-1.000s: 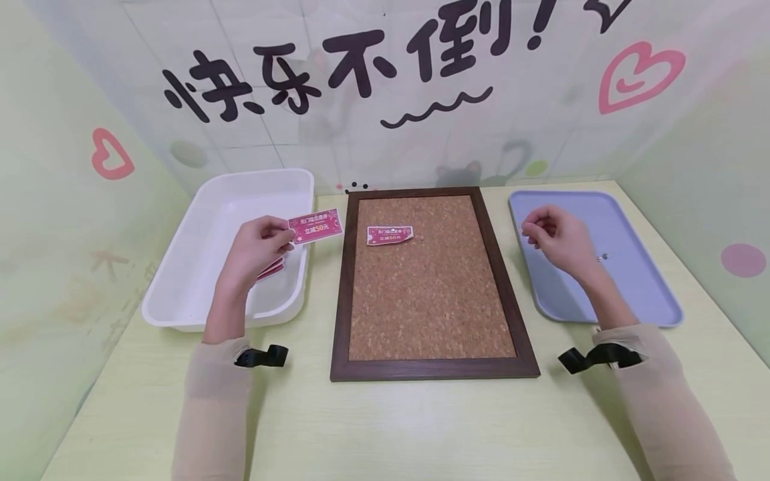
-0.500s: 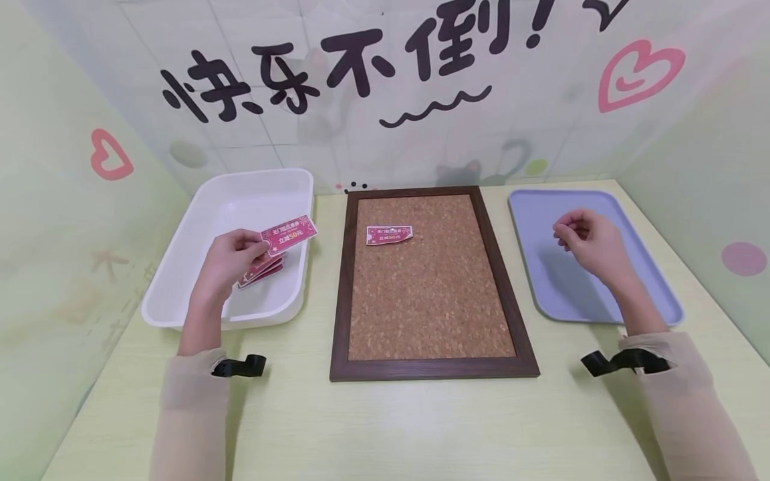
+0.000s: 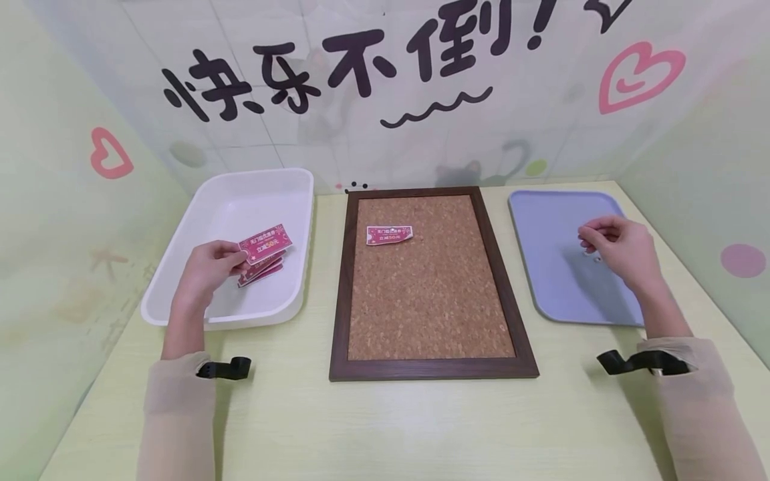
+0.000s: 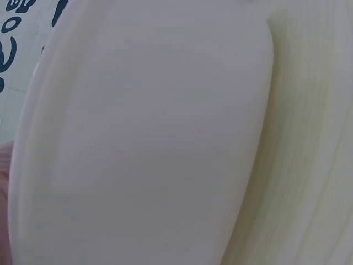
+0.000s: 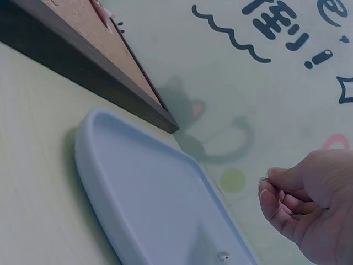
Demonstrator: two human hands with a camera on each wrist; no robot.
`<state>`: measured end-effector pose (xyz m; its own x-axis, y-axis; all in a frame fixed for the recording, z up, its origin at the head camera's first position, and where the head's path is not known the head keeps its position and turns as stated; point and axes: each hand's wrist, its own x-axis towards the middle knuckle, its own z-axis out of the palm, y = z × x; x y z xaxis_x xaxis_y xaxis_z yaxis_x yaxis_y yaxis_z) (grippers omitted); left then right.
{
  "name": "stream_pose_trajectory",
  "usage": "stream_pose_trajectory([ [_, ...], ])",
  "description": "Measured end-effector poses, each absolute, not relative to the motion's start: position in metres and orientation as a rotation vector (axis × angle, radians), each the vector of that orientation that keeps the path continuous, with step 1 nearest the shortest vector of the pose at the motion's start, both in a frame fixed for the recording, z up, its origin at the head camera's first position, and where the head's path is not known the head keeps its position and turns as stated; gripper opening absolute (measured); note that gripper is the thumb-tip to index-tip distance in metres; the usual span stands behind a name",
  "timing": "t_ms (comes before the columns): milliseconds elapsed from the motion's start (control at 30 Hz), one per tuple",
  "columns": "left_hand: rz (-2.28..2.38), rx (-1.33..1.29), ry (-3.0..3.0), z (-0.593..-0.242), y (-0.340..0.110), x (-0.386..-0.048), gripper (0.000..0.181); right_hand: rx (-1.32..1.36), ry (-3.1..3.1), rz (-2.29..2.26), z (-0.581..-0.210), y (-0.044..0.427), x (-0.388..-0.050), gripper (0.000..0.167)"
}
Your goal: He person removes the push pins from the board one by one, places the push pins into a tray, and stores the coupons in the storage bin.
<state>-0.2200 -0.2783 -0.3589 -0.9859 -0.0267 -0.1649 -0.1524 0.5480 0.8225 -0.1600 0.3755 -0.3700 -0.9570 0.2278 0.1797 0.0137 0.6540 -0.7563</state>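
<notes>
My left hand (image 3: 207, 270) pinches a red-and-white paper coupon (image 3: 265, 243) above the white bin (image 3: 180, 294). Beneath it, several more coupons (image 3: 261, 270) lie fanned in a pile. My right hand (image 3: 625, 250) hovers over the blue tray (image 3: 553, 294), thumb and forefinger pinched together. What they pinch is tiny and nearly hidden, apparently a pushpin. A small pin (image 5: 223, 255) lies on the tray in the right wrist view. Another coupon (image 3: 390, 235) is fixed near the top left of the framed corkboard (image 3: 433, 294), its lower right corner lifted.
The corkboard's dark wooden frame (image 3: 434, 369) lies between bin and tray on the pale table (image 3: 397, 427). A printed backdrop (image 3: 337, 147) stands behind. In the left wrist view, the bin's outer wall (image 4: 149, 132) hides most of the left hand.
My left hand has moved left and down with the coupon, to over the pile in the bin. My right hand has moved right and slightly down over the tray, still pinched.
</notes>
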Motion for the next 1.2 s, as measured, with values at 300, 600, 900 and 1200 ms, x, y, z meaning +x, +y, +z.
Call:
stream_pose_trajectory([
  [300,1.441,-0.246,2.612,-0.369,-0.285,-0.224,0.045,-0.301,-2.677,1.211,-0.377,0.398,-0.157,0.031],
  [600,1.387,-0.266,2.617,-0.372,-0.288,-0.226,0.043,-0.354,-2.763,1.193,-0.384,0.423,-0.151,0.033],
  [900,1.366,-0.312,2.599,-0.373,-0.289,-0.227,0.044,-0.566,-2.862,1.119,-0.391,0.443,-0.143,0.039],
  [1200,1.326,-0.311,2.587,-0.373,-0.291,-0.226,0.046,-0.577,-2.926,1.009,-0.392,0.444,-0.143,0.035],
])
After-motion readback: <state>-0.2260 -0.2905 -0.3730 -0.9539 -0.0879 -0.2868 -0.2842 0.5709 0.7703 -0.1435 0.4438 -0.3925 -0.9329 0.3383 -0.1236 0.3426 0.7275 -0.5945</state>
